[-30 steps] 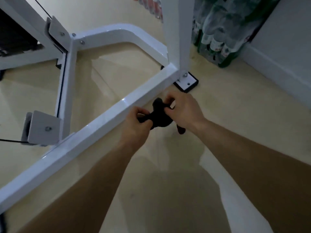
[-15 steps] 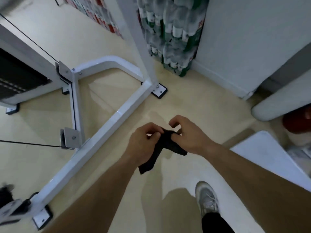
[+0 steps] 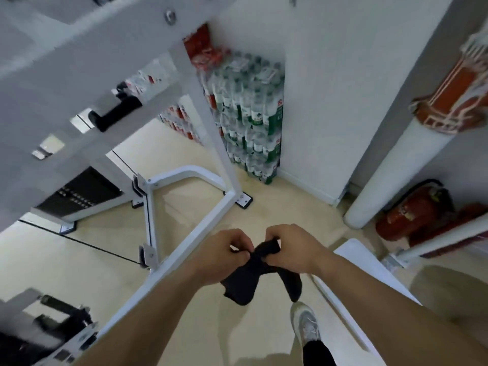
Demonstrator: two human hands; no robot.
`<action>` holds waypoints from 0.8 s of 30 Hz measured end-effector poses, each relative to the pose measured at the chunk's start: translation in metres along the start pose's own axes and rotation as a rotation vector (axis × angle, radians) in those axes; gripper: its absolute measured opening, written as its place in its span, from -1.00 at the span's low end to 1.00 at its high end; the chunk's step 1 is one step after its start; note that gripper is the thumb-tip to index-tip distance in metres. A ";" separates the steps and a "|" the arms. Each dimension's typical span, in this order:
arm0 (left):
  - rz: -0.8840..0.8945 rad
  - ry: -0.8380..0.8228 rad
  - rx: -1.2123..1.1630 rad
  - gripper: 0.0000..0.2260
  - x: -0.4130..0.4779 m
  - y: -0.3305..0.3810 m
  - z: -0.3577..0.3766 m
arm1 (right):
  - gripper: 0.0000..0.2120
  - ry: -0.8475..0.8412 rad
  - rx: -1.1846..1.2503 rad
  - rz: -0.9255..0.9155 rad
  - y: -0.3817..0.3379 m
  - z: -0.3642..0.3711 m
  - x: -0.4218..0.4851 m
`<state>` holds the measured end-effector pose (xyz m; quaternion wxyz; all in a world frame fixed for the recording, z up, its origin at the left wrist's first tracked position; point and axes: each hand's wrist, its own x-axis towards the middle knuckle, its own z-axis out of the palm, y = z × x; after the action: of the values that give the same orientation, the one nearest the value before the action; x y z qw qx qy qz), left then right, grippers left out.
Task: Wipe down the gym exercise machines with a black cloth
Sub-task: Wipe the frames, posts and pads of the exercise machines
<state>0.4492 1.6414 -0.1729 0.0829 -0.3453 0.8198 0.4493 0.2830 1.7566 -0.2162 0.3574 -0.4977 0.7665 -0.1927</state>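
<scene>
Black cloth (image 3: 248, 281) hangs just right of the white machine frame (image 3: 182, 249), my left hand (image 3: 221, 249) and right hand (image 3: 290, 244) both pinching its top. Grip itself is buried in folds; frame's top is blurry, cut off.

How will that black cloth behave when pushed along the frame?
Probably floppy: the cloth droops in two loose tails below the left hand and right hand pinching it. Likely light, since a mere pinch holds it up. It may bunch on the frame unless folded.
</scene>
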 end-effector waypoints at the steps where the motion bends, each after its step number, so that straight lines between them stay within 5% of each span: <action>1: -0.005 0.005 0.006 -0.86 -0.013 0.014 -0.008 | -0.81 0.010 -0.019 -0.015 -0.013 -0.012 -0.013; 14: 0.041 0.244 -0.018 -0.83 -0.095 0.131 -0.099 | -0.87 -0.053 -0.058 -0.031 -0.123 -0.154 -0.083; 20: 0.036 0.326 0.059 -0.77 -0.091 0.167 -0.142 | -0.68 -0.155 0.039 -0.054 -0.157 -0.214 -0.070; 24: -0.002 0.347 0.207 -0.84 -0.092 0.182 -0.169 | -0.88 -0.127 0.036 -0.116 -0.178 -0.246 -0.063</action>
<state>0.4308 1.6175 0.0907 -0.0242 -0.4078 0.8634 0.2961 0.2278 1.7220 0.0866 0.4024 -0.5459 0.7085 -0.1952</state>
